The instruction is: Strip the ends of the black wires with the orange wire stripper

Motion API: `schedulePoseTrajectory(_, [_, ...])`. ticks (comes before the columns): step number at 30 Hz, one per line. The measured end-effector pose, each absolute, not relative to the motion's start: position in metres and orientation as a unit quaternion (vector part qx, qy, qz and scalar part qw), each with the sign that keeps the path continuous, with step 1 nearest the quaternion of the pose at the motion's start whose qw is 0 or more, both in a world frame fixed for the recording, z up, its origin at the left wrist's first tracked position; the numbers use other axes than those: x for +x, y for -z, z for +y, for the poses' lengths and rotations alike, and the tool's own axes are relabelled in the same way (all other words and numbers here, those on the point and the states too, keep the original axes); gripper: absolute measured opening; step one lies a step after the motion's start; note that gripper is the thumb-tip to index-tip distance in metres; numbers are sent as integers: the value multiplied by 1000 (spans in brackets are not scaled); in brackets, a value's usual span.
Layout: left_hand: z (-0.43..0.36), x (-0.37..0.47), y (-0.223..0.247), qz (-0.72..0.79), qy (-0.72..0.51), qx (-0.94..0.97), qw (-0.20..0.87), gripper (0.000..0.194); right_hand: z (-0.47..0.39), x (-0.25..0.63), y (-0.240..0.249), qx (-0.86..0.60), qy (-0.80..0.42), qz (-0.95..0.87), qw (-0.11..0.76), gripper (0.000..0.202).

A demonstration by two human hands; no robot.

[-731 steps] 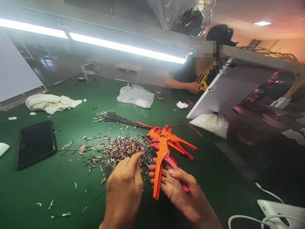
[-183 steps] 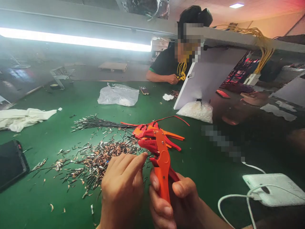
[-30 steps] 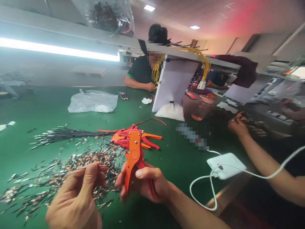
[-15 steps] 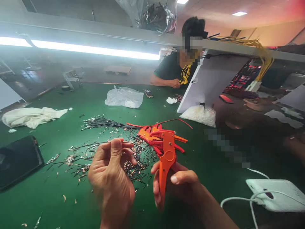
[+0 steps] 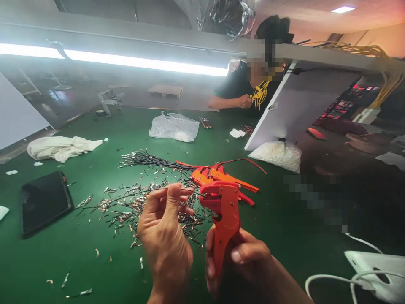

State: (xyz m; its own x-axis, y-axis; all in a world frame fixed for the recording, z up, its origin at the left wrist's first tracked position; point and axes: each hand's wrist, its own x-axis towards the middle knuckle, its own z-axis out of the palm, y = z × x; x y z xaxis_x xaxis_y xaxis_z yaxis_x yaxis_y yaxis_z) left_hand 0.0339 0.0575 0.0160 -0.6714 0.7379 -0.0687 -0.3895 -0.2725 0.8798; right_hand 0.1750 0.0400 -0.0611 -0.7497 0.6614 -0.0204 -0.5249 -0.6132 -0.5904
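Observation:
Between the thumb and fingers of my left hand [image 5: 169, 236] is a thin black wire [image 5: 126, 196], its right end reaching the jaws of an orange-red wire stripper [image 5: 226, 211]. My right hand [image 5: 243, 253] is wrapped round the stripper's handles, holding it upright. Behind it on the green table lies a second orange wire stripper [image 5: 228, 174]. A bundle of black wires [image 5: 148, 160] with silvery tips lies to the left of that tool. Loose cut wire bits [image 5: 126, 215] are strewn under and around my left hand.
A black phone [image 5: 46, 202] and a white cloth [image 5: 63, 147] lie at the left. Farther back are a clear plastic bag [image 5: 174, 126] and a bag of white pieces [image 5: 275, 155]. White cables cross a white device [image 5: 379, 274] at right. A co-worker [image 5: 234, 93] holds yellow wires opposite.
The stripper's jaws and the wire end have come together. The whole view has shifted, so table things sit farther right. My left hand keeps its pinch on the wire.

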Motion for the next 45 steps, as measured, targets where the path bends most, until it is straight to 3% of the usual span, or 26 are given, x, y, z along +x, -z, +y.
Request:
schedulePoseTrajectory(27, [49,36,-11,479,-781,183,355,17,38,175,67,-115,-912,-273,286,43])
schedulePoseTrajectory(33, [46,33,-11,499,-774,193,338,20,43,175,54,-154,-863,-307,371,39])
schedulePoseTrajectory(40, [44,39,3,562,-702,242,366,24,47,179,42,-177,-795,-340,469,59])
schedulePoseTrajectory(45, [45,44,6,584,-653,244,416,28,45,180,39,-188,-780,-353,481,66])
